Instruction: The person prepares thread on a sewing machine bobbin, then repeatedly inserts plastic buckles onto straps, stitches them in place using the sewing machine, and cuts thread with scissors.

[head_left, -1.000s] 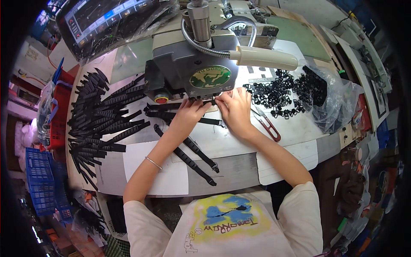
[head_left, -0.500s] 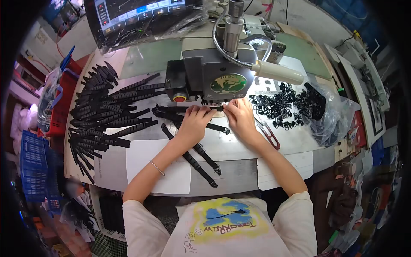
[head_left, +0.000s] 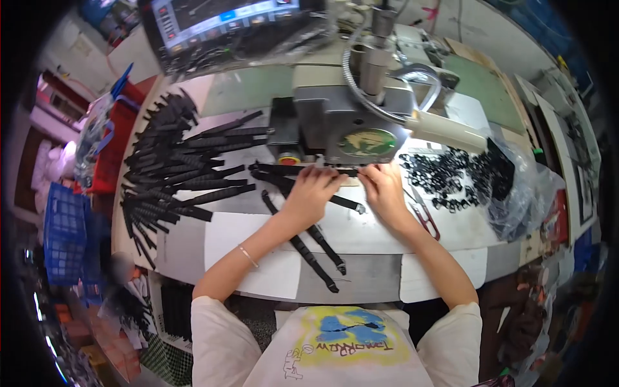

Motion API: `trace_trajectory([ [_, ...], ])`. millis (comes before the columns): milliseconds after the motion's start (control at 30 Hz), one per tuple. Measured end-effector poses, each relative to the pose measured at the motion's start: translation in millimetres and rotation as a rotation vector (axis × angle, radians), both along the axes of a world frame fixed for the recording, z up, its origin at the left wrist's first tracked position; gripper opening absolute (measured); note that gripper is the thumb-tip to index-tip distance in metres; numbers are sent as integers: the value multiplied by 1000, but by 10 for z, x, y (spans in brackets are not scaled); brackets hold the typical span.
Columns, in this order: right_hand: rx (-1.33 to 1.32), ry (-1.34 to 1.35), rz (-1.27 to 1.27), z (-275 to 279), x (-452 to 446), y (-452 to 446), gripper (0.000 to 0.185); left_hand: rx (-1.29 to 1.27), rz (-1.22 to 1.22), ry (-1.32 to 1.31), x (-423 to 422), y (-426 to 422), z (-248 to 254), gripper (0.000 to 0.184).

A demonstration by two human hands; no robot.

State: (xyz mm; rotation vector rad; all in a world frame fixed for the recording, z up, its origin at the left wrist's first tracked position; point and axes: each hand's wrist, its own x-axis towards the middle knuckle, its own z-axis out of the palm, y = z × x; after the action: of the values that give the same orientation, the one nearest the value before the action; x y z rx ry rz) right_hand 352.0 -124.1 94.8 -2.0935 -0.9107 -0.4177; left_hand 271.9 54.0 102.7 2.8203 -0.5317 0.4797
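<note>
Both hands are at the front of a grey sewing machine [head_left: 351, 122], just below its head. My left hand [head_left: 314, 193] has its fingers closed on a black strap [head_left: 277, 169] that runs out to the left. Across from it, my right hand [head_left: 385, 188] pinches the strap's right end; any small part between those fingertips is hidden. Below my left hand, finished-looking black straps with buckles [head_left: 316, 271] lie on the table. A pile of black straps [head_left: 187, 161] is fanned out at the left, and many small black buckles [head_left: 442, 177] lie at the right.
Red-handled scissors [head_left: 427, 222] lie right of my right hand. A clear plastic bag [head_left: 522, 193] sits beside the buckles. At the upper left stands a screen [head_left: 225, 29] partly wrapped in plastic. Blue baskets [head_left: 64, 235] and a red bin [head_left: 116, 148] are beyond the left edge.
The camera view has shifted, so the machine and table appear farther right. Both hands have come slightly away from beneath the machine head with the strap, which now shows more between them.
</note>
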Motion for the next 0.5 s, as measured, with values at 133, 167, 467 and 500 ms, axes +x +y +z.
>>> trace_trajectory([
  [133,-9,47,16,4,4,13,9,-31,-11,-10,-7,26,-7,55],
  [167,-8,45,16,9,1,11,10,-41,-18,-5,4,5,-16,55],
  [467,-30,35,-4,6,-16,-5,11,-50,-22,8,8,14,-14,55],
  [500,-22,28,-3,-12,-7,-4,11,-52,-24,13,8,16,-13,55],
])
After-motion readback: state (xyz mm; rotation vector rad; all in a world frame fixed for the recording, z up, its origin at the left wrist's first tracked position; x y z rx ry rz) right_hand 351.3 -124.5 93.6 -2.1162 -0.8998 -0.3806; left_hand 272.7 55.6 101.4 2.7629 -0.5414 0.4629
